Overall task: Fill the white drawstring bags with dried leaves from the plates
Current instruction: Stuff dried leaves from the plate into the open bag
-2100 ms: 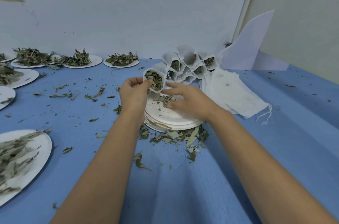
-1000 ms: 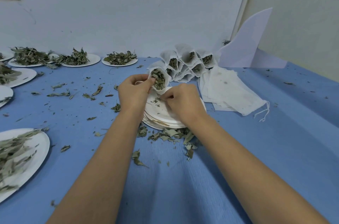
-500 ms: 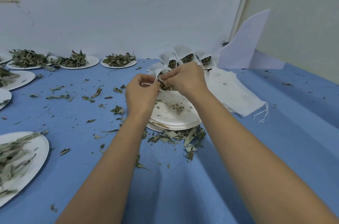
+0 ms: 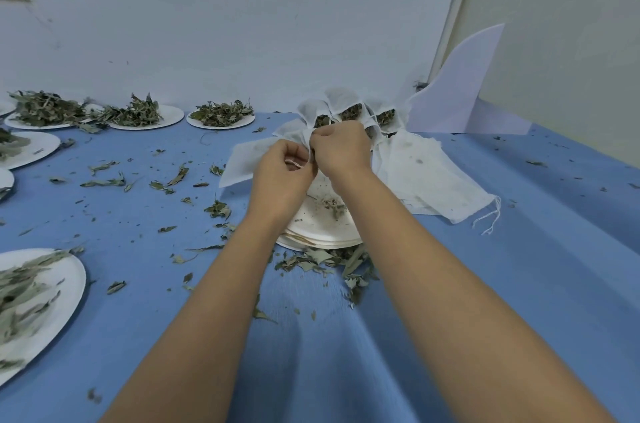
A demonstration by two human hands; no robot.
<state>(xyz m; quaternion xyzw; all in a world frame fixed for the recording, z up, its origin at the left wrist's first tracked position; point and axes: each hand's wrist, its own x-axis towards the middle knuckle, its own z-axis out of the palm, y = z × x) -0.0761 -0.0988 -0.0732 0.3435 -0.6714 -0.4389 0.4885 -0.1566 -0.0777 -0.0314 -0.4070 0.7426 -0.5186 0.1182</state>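
Observation:
A white drawstring bag (image 4: pixel 242 163) is held above a stack of used white plates (image 4: pixel 320 232). My left hand (image 4: pixel 282 176) grips its mouth with curled fingers. My right hand (image 4: pixel 341 147) pinches the same mouth from the other side. The bag's opening is hidden behind my fingers. Behind my hands, several filled bags (image 4: pixel 346 111) stand open with dried leaves showing. A pile of flat unfilled bags (image 4: pixel 433 176) lies to the right. Plates of dried leaves (image 4: pixel 221 114) line the back left.
Loose dried leaves (image 4: pixel 322 260) lie in front of the plate stack and across the blue cloth. A plate of leaves (image 4: pixel 38 287) sits at the near left edge. A white curved board (image 4: pixel 457 90) leans at the back right corner.
My right hand left the plate stack and rose to the bag's mouth. Both hands lifted the bag up and back, and its body now hangs out to the left.

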